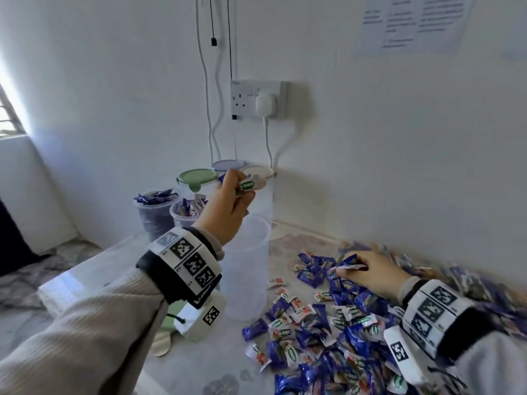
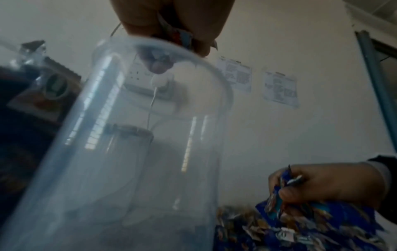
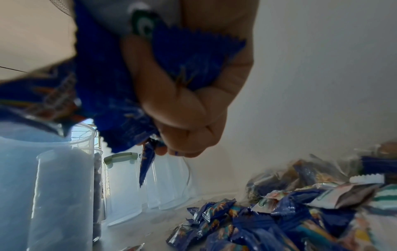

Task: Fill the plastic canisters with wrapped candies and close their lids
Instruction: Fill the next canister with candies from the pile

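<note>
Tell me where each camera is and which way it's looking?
Head: worn on the head, looking forward and down at the table; both sleeves show, with the left hand holding candies above the empty canister.
Left wrist: under the left wrist, looking up past that canister to the wall; fingertips show.
Right wrist: under the right hand, which grips blue candies, facing the canisters.
Shared: all three show the empty canister and the candy pile.

Head view: high, looking forward and down on both hands. Left wrist view: low, tilted up past the clear canister (image 2: 133, 152), close beneath its grip. Right wrist view: near tabletop, close under its grip. Shared by all: canister, candy pile (image 1: 328, 332), wall.
</note>
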Available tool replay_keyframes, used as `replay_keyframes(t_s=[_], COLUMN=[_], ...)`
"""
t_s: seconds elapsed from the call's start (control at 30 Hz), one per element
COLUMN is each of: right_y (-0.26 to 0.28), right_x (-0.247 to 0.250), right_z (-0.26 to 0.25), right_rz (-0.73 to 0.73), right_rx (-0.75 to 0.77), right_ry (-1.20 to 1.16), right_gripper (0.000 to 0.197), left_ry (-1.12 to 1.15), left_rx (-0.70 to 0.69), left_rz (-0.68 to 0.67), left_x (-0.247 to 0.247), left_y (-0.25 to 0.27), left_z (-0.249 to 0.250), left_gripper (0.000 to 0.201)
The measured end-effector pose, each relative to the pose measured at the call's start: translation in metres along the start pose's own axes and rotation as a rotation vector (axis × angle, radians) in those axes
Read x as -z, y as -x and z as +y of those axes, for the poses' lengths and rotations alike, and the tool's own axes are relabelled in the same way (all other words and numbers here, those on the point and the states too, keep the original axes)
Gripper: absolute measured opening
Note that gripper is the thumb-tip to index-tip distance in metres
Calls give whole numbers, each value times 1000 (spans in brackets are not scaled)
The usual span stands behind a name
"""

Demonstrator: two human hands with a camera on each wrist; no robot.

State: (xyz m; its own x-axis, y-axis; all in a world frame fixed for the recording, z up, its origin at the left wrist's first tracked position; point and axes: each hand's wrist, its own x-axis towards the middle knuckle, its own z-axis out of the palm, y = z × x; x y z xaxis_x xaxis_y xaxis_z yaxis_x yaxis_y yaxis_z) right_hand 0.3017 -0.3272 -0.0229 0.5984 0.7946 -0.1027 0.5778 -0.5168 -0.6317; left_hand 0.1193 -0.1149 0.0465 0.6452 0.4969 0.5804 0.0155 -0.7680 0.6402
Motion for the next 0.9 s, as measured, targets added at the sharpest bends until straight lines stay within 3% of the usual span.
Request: replay_keyframes(t_s=[0.2,0.37,0.47,0.73,0.9], right_y=[-3,-11,-18,-34,-58], right_x=[2,11,21,46,26], right_z=[-2,-11,-24,-126,-184], right_rz=[-16,-13,-21,-108,-225], right_rx=[34,83,93,294,425], right_ry=[-62,-53,-80,-73,193], right_gripper=[15,16,18,13,23], left_ry=[-209,-340,-408,-178,29], left_rx=[-1,-4,31,146,266], left_rz=[-93,-216,-264,-76,-23], left_x=[-4,1,5,2,-7], left_y=[15,26,30,58,64], left_z=[-15,-17,-21,-31,-34], left_gripper=[10,13,51,102,94])
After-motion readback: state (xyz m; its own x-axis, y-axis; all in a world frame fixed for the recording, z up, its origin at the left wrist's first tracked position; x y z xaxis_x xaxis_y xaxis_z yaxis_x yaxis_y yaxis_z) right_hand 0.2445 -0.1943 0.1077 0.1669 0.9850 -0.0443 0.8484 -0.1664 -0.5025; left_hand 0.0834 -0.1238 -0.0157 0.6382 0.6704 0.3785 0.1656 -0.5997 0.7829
